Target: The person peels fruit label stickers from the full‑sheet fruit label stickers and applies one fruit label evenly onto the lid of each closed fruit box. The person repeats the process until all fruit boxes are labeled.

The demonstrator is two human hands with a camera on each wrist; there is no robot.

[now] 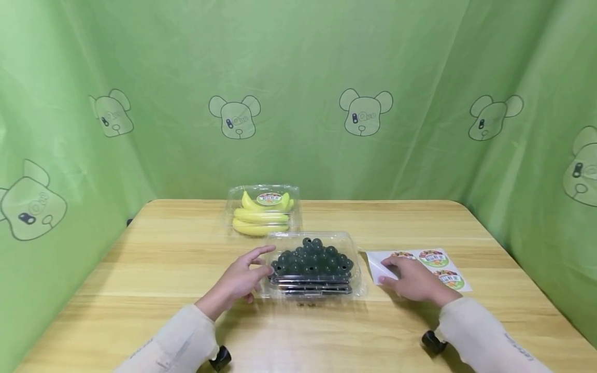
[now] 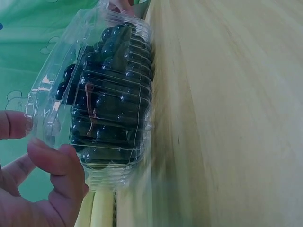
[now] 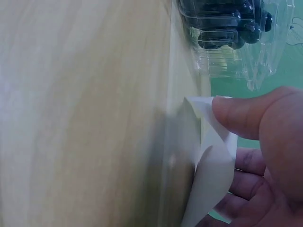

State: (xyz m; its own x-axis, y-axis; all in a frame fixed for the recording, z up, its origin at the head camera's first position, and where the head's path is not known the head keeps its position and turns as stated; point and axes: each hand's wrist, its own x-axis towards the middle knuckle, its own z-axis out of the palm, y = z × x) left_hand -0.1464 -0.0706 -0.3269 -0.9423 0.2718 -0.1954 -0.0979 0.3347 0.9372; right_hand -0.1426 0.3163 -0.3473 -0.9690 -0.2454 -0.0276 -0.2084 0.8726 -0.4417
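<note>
Pale wood-grain table (image 1: 322,339) spreads in front of the grape box (image 1: 342,241), and nearest of all, on this side of that box, come two light sleeves (image 1: 182,339), each with a small black fitting (image 1: 221,358) beneath the wrist. Both hands lie well apart, one on either side of the box. The left hand (image 1: 237,278) has its fingers loosely spread and its fingertips at the left edge of the clear plastic. To the right of the box, the right hand (image 1: 415,280) pinches the near corner of a white sticker sheet (image 1: 380,266) between thumb and fingers, and the paper curls upward there. Round, colourful stickers (image 1: 434,258) show on the sheet past the knuckles. Inside the grape box, dark grapes (image 1: 312,260) are heaped in a mound. Behind it and slightly to its left stands a clear banana box (image 1: 235,198) holding yellow bananas (image 1: 261,216), an oval label (image 1: 269,198) on its top. Farthest back, beyond both boxes, hangs a green curtain (image 1: 298,46) printed with bear heads (image 1: 235,122).
</note>
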